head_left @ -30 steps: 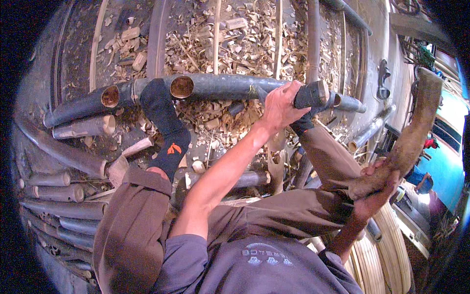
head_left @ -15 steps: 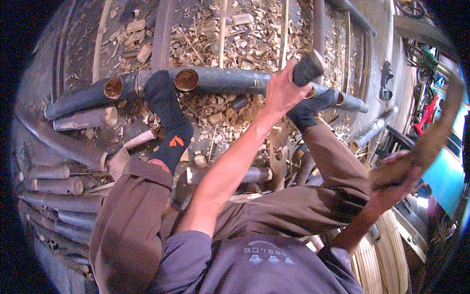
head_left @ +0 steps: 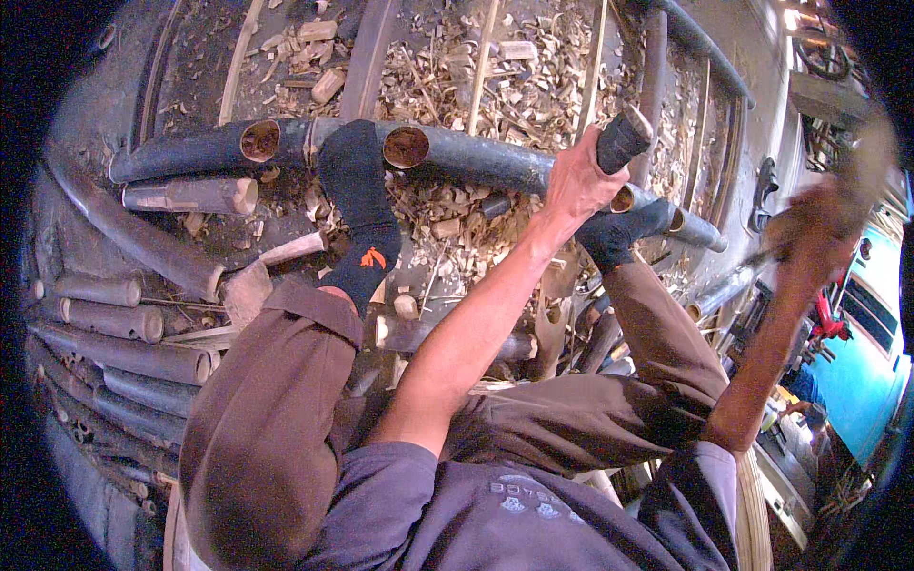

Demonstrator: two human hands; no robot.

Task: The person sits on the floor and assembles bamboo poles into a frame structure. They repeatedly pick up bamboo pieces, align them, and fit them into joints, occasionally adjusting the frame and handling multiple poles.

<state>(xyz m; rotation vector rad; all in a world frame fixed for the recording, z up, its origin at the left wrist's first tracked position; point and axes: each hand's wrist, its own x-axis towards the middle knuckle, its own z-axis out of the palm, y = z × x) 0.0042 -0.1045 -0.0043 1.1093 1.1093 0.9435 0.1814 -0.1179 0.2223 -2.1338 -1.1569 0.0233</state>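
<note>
My left hand (head_left: pixel 581 181) is stretched forward and shut on the end of a short dark bamboo piece (head_left: pixel 624 138). That piece rests against a long dark bamboo pole (head_left: pixel 476 157) lying across the floor. My right hand (head_left: pixel 809 233) is raised at the right, blurred by motion, gripping a tan curved tool (head_left: pixel 862 162) whose shape is smeared. Both my feet in black socks, the left (head_left: pixel 357 190) and the right (head_left: pixel 619 233), rest on the pole. My knees in brown trousers fill the lower middle.
Wood shavings and chips (head_left: pixel 447 76) cover the floor beyond the pole. Several grey bamboo poles (head_left: pixel 114 324) are stacked at the left, with a cut length (head_left: pixel 190 195) near my left foot. A blue wall (head_left: pixel 876 352) stands at the far right.
My right hand has swung the tan curved tool upward from the lower right to the upper right. My left hand has kept its grip on the dark bamboo piece.
</note>
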